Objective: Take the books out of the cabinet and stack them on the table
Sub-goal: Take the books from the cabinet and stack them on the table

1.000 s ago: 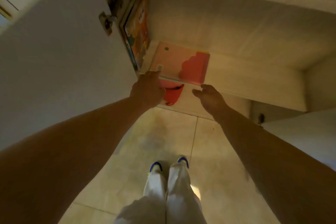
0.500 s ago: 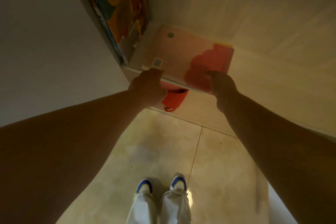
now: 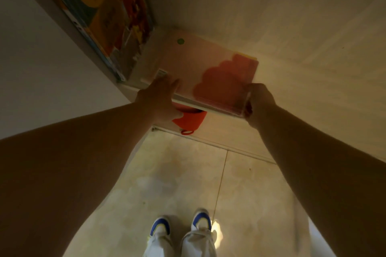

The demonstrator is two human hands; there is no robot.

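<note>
A pink book (image 3: 200, 64) with a red cloud shape and a small green dot lies flat on the cabinet shelf (image 3: 313, 81). My left hand (image 3: 159, 100) holds its near left edge, fingers on the cover and thumb below. My right hand (image 3: 260, 102) grips its near right corner. The book's front edge sticks out over the shelf lip. A colourful orange picture book (image 3: 112, 21) stands upright against the cabinet's left wall, next to the pink book.
A red object (image 3: 189, 120) with a small loop sits below the shelf, under the pink book. The white cabinet door (image 3: 31, 64) stands open on the left. Beige floor tiles (image 3: 188, 183) and my two shoes (image 3: 181, 225) are below.
My right hand has moved from the floor side of the shelf up to the pink book's right corner and taken hold. The view has come closer to the shelf.
</note>
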